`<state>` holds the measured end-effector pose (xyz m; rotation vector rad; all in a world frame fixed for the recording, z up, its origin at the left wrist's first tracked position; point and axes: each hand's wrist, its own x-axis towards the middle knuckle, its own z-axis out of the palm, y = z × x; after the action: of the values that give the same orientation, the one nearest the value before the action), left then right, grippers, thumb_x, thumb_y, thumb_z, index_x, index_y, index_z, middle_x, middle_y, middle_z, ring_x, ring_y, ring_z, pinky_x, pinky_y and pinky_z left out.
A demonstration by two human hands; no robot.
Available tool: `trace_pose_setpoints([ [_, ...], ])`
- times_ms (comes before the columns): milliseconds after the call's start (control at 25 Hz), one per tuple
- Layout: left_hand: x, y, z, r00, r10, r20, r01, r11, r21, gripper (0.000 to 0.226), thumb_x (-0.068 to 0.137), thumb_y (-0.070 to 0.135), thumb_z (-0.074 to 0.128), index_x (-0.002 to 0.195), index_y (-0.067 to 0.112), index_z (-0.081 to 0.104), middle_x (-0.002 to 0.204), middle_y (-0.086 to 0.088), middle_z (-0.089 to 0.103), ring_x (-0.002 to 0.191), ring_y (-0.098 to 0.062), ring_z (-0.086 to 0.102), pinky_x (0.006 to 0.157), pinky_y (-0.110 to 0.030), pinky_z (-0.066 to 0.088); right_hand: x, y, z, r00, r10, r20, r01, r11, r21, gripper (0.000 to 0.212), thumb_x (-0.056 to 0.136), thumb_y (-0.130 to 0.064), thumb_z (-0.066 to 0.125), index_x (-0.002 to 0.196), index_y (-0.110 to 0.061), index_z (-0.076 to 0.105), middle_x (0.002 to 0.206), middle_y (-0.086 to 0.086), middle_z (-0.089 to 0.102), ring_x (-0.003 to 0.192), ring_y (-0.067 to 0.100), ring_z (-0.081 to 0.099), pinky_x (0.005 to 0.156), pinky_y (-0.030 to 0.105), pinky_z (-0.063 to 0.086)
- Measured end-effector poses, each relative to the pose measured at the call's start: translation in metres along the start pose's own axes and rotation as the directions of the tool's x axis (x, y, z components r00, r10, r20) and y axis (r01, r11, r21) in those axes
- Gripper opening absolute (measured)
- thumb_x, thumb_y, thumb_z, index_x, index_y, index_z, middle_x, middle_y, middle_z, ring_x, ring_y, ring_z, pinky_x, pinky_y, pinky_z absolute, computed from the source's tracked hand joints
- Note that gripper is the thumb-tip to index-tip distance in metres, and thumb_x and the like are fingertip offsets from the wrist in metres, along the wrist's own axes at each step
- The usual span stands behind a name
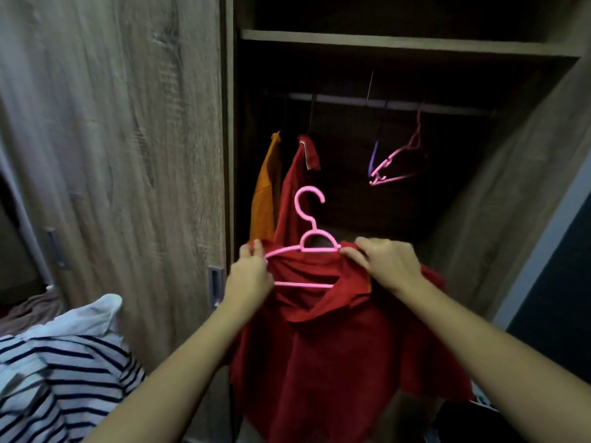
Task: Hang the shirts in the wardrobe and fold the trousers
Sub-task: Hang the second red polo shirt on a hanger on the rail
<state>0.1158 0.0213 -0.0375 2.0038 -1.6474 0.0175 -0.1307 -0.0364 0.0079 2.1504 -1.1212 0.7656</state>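
A red shirt (339,356) hangs in front of me on a pink hanger (308,238), below the open wardrobe. My left hand (252,276) grips the shirt's left shoulder over the hanger's end. My right hand (383,263) pinches the collar and right shoulder against the hanger. The hanger's hook points up, free of the rail (383,103). On the rail hang an orange shirt (265,193) and another red shirt (297,187) at the left.
Empty pink and purple hangers (393,161) dangle on the rail at the right. A shelf (399,44) spans above the rail. The wardrobe door (112,155) stands at the left. A striped black-and-white garment (60,375) and a white cloth (92,314) lie at lower left.
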Motion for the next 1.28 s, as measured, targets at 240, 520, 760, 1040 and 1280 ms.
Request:
trace_pose_setpoints([
  [240,-0.038,0.002,0.008,0.697,0.605,-0.386,-0.618,0.779,0.103,0.046,0.088,0.034,0.047,0.125,0.007,0.051,0.119,-0.020,0.063,0.094,-0.031,0.067,0.077,-0.035,0.053,0.014,0.024,-0.008,0.954,0.268,0.137,-0.301,0.867,0.398,0.058,0.074,-0.080,0.030,0.061,-0.028,0.051,0.055,-0.002,0.055,0.068,0.025,0.064,0.054,0.031,0.038],
  [520,0.019,-0.059,-0.066,0.895,0.417,-0.162,-0.438,0.890,-0.131,0.042,0.076,0.075,0.039,0.081,0.035,0.048,0.066,0.007,0.055,0.064,0.004,0.055,0.060,-0.030,0.039,0.027,0.029,-0.014,0.974,0.220,0.061,-0.223,0.855,0.469,0.058,0.075,-0.074,0.033,0.074,-0.026,0.065,0.056,-0.006,0.055,0.062,0.018,0.061,0.056,0.029,0.038],
  [760,0.033,-0.084,-0.090,0.870,0.299,-0.393,-0.396,0.898,-0.193,0.040,0.080,0.032,0.063,0.066,0.019,0.027,0.049,0.006,0.025,0.045,-0.010,0.020,0.046,-0.028,0.025,0.016,0.046,-0.023,0.870,0.492,-0.021,-0.385,0.705,0.596,0.072,0.080,-0.069,0.027,0.126,-0.018,0.049,0.107,0.002,0.062,0.091,0.015,0.057,0.081,0.031,0.039],
  [1040,0.041,-0.107,-0.108,0.896,0.133,-0.423,-0.241,0.947,-0.213,0.050,0.086,0.013,0.066,0.062,0.020,0.022,0.048,0.001,0.029,0.046,-0.013,0.025,0.048,-0.031,0.031,0.000,0.073,-0.004,0.783,0.583,0.217,-0.578,0.552,0.601,0.050,0.087,-0.056,0.047,0.094,-0.010,0.065,0.086,0.012,0.069,0.082,0.020,0.063,0.069,0.029,0.042],
  [1280,0.041,-0.095,-0.097,0.897,0.196,-0.396,-0.296,0.932,-0.210,0.047,0.086,0.017,0.066,0.064,0.019,0.024,0.049,0.001,0.030,0.047,-0.011,0.029,0.049,-0.026,0.032,0.036,0.065,-0.030,0.965,0.243,0.096,-0.260,0.853,0.452,0.047,0.089,-0.048,0.040,0.122,-0.017,0.054,0.118,0.003,0.063,0.107,0.018,0.059,0.096,0.041,0.044],
])
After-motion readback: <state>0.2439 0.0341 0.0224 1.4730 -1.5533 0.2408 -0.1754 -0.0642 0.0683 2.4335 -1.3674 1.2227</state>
